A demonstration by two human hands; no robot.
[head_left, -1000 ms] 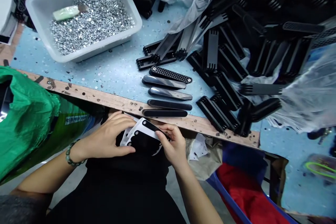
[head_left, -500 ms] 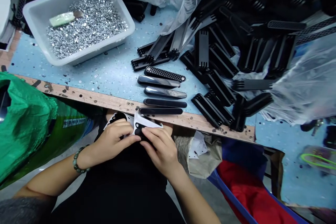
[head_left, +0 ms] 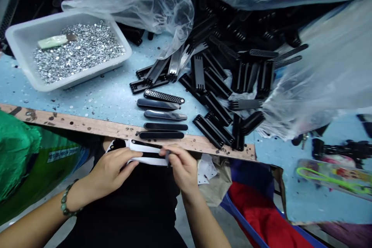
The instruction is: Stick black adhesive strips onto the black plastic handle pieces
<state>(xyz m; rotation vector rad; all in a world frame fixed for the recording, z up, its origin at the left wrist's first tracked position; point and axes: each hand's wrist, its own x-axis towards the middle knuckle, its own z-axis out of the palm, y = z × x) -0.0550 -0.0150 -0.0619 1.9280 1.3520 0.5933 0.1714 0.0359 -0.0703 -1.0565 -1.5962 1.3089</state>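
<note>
Over my lap, my left hand (head_left: 112, 168) pinches a white sheet (head_left: 138, 146) between thumb and fingers. Long black strips with small holes near their ends lie across this sheet, like stickers on a backing. At the sheet's right end, the closed fingers of my right hand (head_left: 184, 168) grip a small dark strip (head_left: 167, 157); how much of it is loose from the sheet I cannot tell. On the bench edge just beyond my hands, several long black handle-like pieces (head_left: 165, 126) lie in a row. The farthest one, a mesh-patterned piece (head_left: 164, 95), shows a hole at each end.
A white tub (head_left: 87, 77) of small metal nuts, with a green-handled brush (head_left: 54, 42) in it, stands at the left. Black slotted parts (head_left: 216, 108) are heaped right of the row. Clear plastic bags (head_left: 314, 81) hang over the heap. A green sack (head_left: 17, 151) stands at the lower left.
My hands have moved apart, the right hand sliding to the sheet's right end, where it now grips a dark strip. More of the striped sheet shows. The camera view has shifted.
</note>
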